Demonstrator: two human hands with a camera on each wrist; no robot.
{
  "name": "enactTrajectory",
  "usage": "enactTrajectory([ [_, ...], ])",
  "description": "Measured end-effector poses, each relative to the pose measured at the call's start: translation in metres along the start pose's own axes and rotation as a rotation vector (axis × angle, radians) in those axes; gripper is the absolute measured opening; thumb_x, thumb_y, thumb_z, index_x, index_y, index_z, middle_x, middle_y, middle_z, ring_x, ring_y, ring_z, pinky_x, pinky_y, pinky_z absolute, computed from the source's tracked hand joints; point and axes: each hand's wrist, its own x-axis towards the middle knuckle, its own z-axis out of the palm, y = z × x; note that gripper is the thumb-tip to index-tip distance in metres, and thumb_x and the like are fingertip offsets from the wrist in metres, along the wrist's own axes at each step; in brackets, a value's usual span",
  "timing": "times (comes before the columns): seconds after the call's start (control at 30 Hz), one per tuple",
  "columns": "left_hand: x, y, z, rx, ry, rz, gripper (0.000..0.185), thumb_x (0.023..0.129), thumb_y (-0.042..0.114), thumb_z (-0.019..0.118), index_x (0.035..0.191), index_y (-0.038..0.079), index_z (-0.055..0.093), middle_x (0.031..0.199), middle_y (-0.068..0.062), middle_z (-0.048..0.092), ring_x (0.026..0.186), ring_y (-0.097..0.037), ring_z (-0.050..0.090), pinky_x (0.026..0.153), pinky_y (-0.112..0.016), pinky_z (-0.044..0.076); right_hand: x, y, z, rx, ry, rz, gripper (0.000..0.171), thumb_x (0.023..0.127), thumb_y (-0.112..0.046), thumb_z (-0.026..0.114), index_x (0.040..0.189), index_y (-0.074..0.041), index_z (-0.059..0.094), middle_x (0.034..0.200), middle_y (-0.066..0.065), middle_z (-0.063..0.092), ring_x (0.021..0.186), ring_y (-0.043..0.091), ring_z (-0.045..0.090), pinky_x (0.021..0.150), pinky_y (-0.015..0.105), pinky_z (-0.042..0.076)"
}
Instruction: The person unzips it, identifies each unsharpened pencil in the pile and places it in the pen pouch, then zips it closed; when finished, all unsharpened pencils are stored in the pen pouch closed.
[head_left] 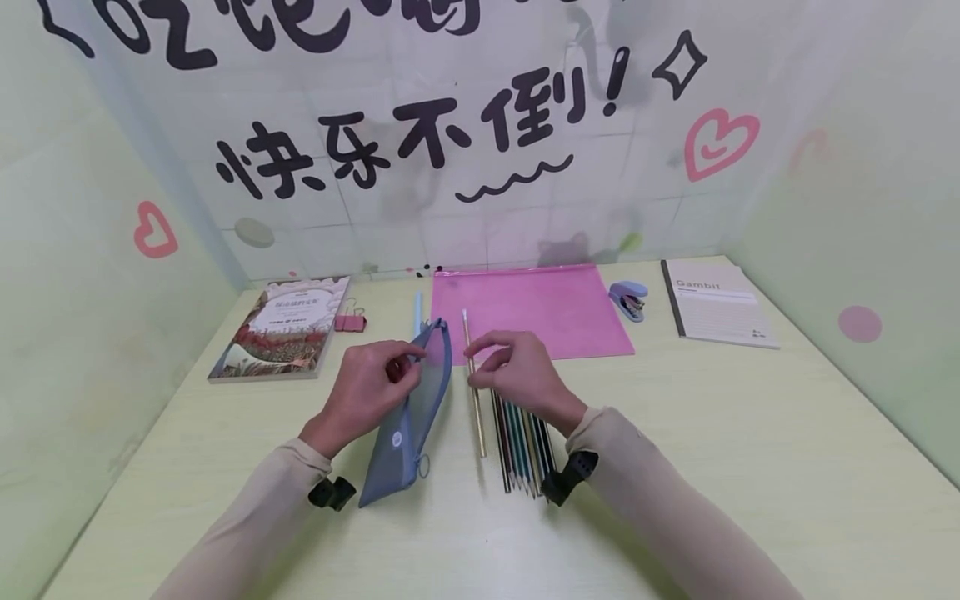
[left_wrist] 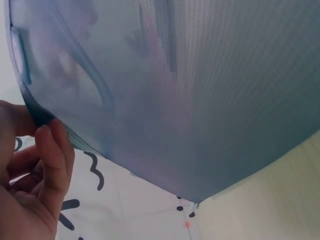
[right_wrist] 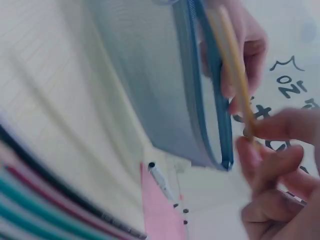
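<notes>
My left hand (head_left: 366,385) pinches the upper edge of a blue mesh zip pencil pouch (head_left: 392,446), holding it tilted up off the table with its zip side parted. In the left wrist view the pouch's mesh (left_wrist: 200,120) fills most of the picture, its edge between thumb and fingers. A gold-coloured pencil (head_left: 478,421) is pinched between the thumb and fingers of my right hand (head_left: 525,372), just right of the pouch opening. The right wrist view has this pencil (right_wrist: 231,55) slanting in front of the opening. Several dark and green pencils (head_left: 522,446) lie side by side below my right wrist.
A pink zip folder (head_left: 525,304) lies at the back, with a light blue pen (head_left: 417,310) beside it. Further left are a red binder clip (head_left: 351,322) and a book (head_left: 288,321). A blue stapler (head_left: 632,298) and a notebook (head_left: 723,308) lie at the back right.
</notes>
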Motion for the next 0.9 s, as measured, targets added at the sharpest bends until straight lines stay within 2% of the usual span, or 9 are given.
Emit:
enactTrajectory([
  [0.13,0.002,0.002,0.003,-0.011,0.006,0.003,0.017,0.089,0.006,0.066,0.102,0.002,0.077,0.071,-0.002,0.068,0.059,-0.005,0.054,0.054,-0.018,0.048,0.005,-0.007,0.008,0.124,0.164,-0.077,0.026,0.084,-0.012,0.077,0.109,-0.015,0.073,0.083,0.010,0.077,0.074,0.020,0.073,0.064,0.028,0.053],
  [0.23,0.002,0.004,0.004,-0.014,0.009,0.000,0.017,0.089,0.006,0.066,0.102,0.002,0.077,0.071,-0.002,0.067,0.059,-0.005,0.054,0.054,-0.018,0.048,0.007,-0.009,0.021,0.159,0.272,-0.125,0.027,0.084,-0.010,0.077,0.110,-0.012,0.074,0.085,0.012,0.077,0.067,0.015,0.069,0.058,0.026,0.050],
  [0.37,0.002,0.007,0.006,-0.026,0.006,0.001,0.017,0.089,0.006,0.068,0.103,0.002,0.076,0.071,-0.003,0.068,0.059,-0.005,0.055,0.054,-0.018,0.049,0.005,-0.006,0.037,0.141,0.332,-0.150,0.028,0.083,-0.007,0.076,0.110,-0.010,0.074,0.085,0.013,0.077,0.063,0.013,0.064,0.051,0.024,0.047],
  [0.67,0.004,0.010,0.002,-0.036,-0.004,-0.020,0.018,0.091,0.009,0.071,0.107,0.002,0.075,0.077,-0.005,0.071,0.063,-0.007,0.060,0.059,-0.018,0.053,-0.006,0.001,0.050,-0.002,0.225,-0.157,0.028,0.081,-0.005,0.076,0.109,-0.008,0.074,0.079,0.008,0.076,0.051,0.009,0.053,0.043,0.020,0.038],
  [0.9,0.004,0.011,0.003,-0.083,-0.003,-0.003,0.016,0.092,0.009,0.070,0.105,0.002,0.074,0.077,-0.004,0.072,0.064,-0.007,0.064,0.060,-0.018,0.055,-0.007,-0.001,0.049,-0.149,0.090,-0.231,0.027,0.082,-0.006,0.075,0.109,-0.006,0.074,0.076,0.006,0.076,0.061,0.008,0.067,0.048,0.019,0.048],
])
